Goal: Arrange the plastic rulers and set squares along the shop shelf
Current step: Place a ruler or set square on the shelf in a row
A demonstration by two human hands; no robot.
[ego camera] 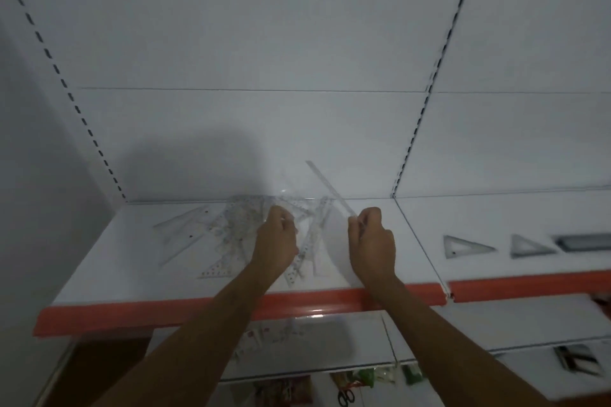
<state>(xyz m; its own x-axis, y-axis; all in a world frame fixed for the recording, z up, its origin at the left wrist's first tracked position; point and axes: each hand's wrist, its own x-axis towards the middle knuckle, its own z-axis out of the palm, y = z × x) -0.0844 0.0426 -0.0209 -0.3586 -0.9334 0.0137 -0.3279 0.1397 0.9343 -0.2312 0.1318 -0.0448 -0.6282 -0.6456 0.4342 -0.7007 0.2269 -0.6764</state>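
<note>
White shelf (109, 261) with an orange front strip (172, 311), white back panel (264, 43) above it with slotted uprights at left and right; dim light, arm shadow on the panel. A second shelf bay (496, 215) joins on the right. Loose pile of clear rulers (231, 235) and set squares sits mid-shelf, overlapping at mixed angles; one clear set square (180, 225) lies apart at the pile's left. Left hand (276, 238) is over the pile, fingers curled down into it; what exactly it grips, cannot tell. Right hand (372, 241) pinches the lower end of a clear ruler (330, 187), which tilts up and to the left against the back panel, off the shelf. On the right bay, two small set squares (466, 246) lie side by side, apart, with a dark flat item (585, 241) just beyond them, blurred. Below, a lower shelf shows packets (367, 377), scissors (345, 396) and a dark item (577, 363) at right. Both forearms cross the orange strip and hide part of the pile's front.
</note>
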